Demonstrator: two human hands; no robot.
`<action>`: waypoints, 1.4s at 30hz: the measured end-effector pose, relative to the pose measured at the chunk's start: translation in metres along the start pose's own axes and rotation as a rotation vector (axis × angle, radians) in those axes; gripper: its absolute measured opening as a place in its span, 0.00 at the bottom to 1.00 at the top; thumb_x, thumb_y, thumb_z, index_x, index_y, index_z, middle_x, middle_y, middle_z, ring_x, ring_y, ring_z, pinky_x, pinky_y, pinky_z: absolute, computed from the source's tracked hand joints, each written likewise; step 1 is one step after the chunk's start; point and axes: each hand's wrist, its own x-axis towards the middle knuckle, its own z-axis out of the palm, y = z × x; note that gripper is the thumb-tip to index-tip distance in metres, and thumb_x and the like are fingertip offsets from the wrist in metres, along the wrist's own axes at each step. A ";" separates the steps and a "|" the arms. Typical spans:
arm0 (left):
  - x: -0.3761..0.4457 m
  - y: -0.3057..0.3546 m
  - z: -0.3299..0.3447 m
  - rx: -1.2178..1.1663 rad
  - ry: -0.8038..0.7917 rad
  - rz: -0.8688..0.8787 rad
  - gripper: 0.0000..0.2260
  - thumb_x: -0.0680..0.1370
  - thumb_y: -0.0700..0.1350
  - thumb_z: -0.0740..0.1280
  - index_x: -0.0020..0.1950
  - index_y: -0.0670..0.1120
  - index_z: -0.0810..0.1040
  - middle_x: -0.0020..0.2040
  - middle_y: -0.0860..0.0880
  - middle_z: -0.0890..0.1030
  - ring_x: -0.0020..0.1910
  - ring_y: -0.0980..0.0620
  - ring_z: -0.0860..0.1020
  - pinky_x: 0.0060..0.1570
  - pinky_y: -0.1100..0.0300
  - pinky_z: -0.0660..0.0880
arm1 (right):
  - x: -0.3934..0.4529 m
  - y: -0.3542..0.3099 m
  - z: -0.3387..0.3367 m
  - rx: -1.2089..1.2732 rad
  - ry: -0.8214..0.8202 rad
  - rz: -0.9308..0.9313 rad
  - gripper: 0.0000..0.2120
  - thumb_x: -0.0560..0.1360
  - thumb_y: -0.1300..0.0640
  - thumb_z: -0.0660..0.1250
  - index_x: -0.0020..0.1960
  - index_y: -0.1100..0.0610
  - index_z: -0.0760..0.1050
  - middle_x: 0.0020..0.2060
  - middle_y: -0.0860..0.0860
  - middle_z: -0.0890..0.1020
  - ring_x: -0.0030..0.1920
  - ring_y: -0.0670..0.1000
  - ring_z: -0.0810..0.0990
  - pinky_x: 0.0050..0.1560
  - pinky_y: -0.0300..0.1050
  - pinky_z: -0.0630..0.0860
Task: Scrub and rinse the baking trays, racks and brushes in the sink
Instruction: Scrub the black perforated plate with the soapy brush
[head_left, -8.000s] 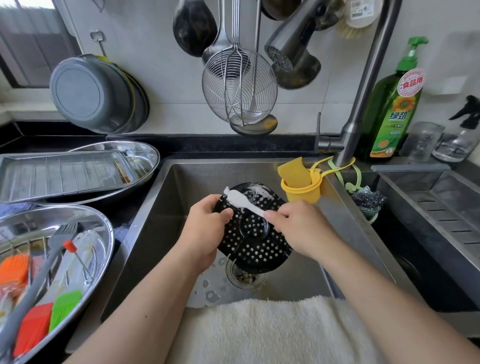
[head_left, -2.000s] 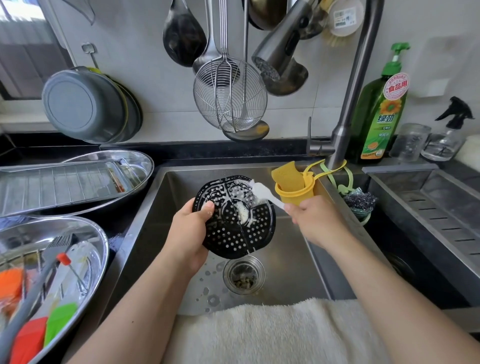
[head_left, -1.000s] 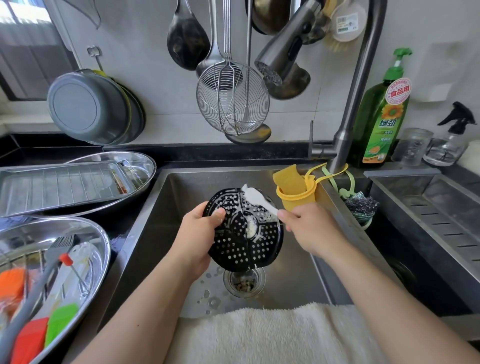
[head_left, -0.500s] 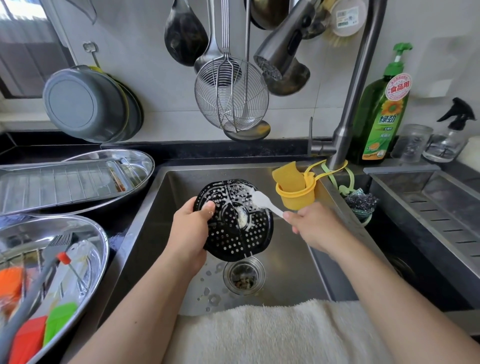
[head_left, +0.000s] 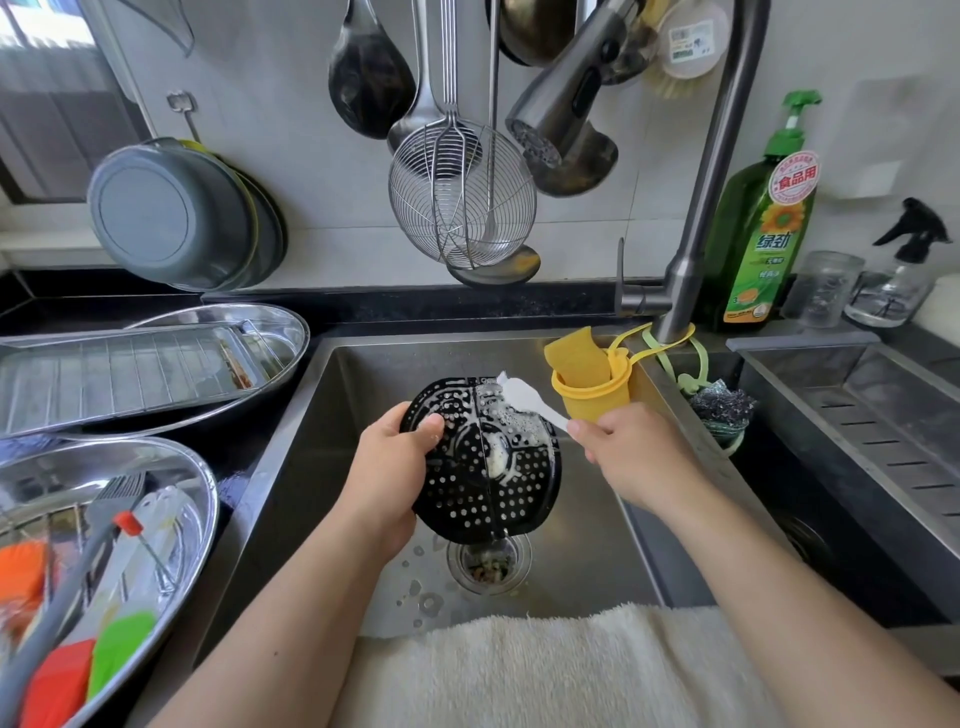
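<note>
- Over the sink (head_left: 332, 415), held tilted above the drain (head_left: 489, 564): black round perforated rack (head_left: 485, 462), soapy foam on its upper right and middle.
- Left hand (head_left: 387, 462) reaching in from below, fingers curled round the rack's left edge, thumb pressed on its front face.
- Right hand (head_left: 631, 452) to the right of the rack, fingers pinching the handle of a white brush (head_left: 524, 397), brush head touching the rack's foamy top edge.
- Draped over the sink's near rim: cream towel (head_left: 561, 670).
- Left of the sink: steel oval dish (head_left: 200, 478) holding orange, red and green silicone brushes (head_left: 117, 649); behind it, a rectangular baking tray (head_left: 124, 369) lying in another oval dish.
- Just behind the brush: yellow cup (head_left: 592, 392) hung from the tap (head_left: 696, 234), crowding the right hand's side.
- Right of the tap: green soap bottle (head_left: 761, 234).
- Above, on the wall: wire skimmer (head_left: 462, 202) and ladles.
</note>
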 end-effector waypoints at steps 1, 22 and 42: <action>0.000 0.000 -0.001 0.003 -0.008 -0.001 0.08 0.85 0.40 0.63 0.59 0.45 0.82 0.52 0.43 0.88 0.55 0.41 0.86 0.59 0.41 0.81 | -0.002 -0.002 0.002 0.007 -0.001 -0.034 0.25 0.81 0.42 0.63 0.42 0.63 0.80 0.36 0.60 0.81 0.39 0.61 0.80 0.37 0.46 0.69; -0.004 -0.001 0.002 -0.030 -0.263 0.017 0.25 0.74 0.19 0.56 0.61 0.41 0.79 0.50 0.42 0.87 0.50 0.46 0.85 0.47 0.52 0.80 | -0.019 -0.028 0.004 -0.079 -0.188 -0.162 0.24 0.81 0.41 0.64 0.37 0.59 0.78 0.28 0.50 0.72 0.29 0.51 0.68 0.32 0.44 0.63; 0.000 -0.001 0.002 -0.134 -0.260 -0.012 0.33 0.68 0.18 0.50 0.63 0.41 0.79 0.53 0.40 0.86 0.51 0.45 0.84 0.46 0.51 0.80 | -0.018 -0.026 0.003 -0.102 -0.174 -0.157 0.23 0.80 0.41 0.65 0.35 0.56 0.76 0.28 0.49 0.71 0.28 0.50 0.67 0.31 0.43 0.64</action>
